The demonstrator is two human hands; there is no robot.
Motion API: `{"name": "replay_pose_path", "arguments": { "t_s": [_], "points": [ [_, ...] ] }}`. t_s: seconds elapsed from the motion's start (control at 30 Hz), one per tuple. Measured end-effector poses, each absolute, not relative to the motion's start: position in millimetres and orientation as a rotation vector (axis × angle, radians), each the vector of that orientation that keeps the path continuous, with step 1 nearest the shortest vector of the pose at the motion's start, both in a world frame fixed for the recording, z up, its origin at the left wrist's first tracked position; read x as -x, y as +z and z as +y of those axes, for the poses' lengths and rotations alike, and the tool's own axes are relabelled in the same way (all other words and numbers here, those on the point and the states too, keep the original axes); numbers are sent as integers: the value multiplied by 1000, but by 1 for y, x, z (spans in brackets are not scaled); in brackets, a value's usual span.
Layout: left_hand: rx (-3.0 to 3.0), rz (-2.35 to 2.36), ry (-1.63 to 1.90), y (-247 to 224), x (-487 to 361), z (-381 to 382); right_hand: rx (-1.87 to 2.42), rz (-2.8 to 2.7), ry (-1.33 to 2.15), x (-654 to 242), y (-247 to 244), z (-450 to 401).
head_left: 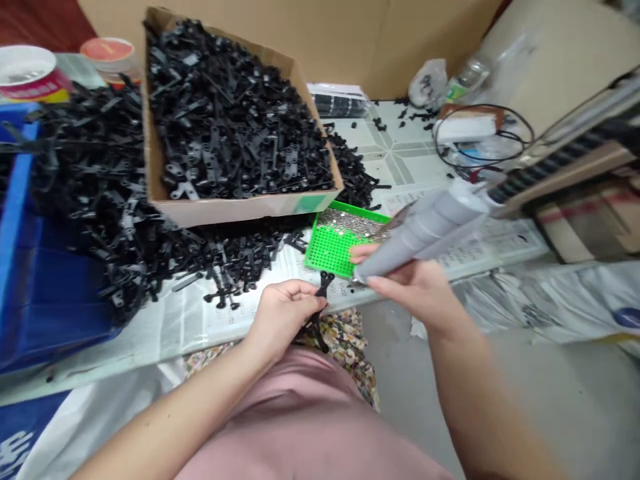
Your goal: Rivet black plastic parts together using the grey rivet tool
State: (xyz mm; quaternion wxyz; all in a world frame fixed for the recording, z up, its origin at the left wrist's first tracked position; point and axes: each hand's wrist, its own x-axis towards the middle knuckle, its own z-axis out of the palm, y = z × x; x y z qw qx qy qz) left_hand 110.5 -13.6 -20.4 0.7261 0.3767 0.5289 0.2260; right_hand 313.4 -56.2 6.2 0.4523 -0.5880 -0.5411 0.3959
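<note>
My left hand (287, 310) is closed, pinching a narrow black plastic part (324, 287) between thumb and fingers just past the table's front edge. The part has rounded ends with holes. In my right hand (417, 290) is an electric screwdriver (425, 227) with a grey wrapped body, slanting down to the left; a black coiled cord (545, 157) runs from its upper end. Its lower tip is close to the black part, but I cannot tell whether they touch. Behind both hands lies a bright green perforated tray (330, 248) with small silvery metal pieces (350, 223), partly covered by the screwdriver.
A cardboard box (250, 208) heaped with small black parts stands at the back. More black parts (95, 180) spread around it. At left is a blue bin (60, 267); two tubs (27, 70) stand behind. A looped cable (520, 127) and bottle (467, 77) lie back right.
</note>
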Motion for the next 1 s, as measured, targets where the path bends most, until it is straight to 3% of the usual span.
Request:
{"name": "replay_pose_path", "arguments": {
  "t_s": [0.23, 0.5, 1.0],
  "points": [
    [-844, 1139, 455, -43, -153, -13, 1271, -980, 665, -330, 13, -44],
    [-889, 1150, 423, -49, -167, -10, 1295, -807, 370, -340, -30, -22],
    [-838, 1194, 417, -42, -174, -12, 1208, -773, 347, -342, -40, -20]
  ]
}}
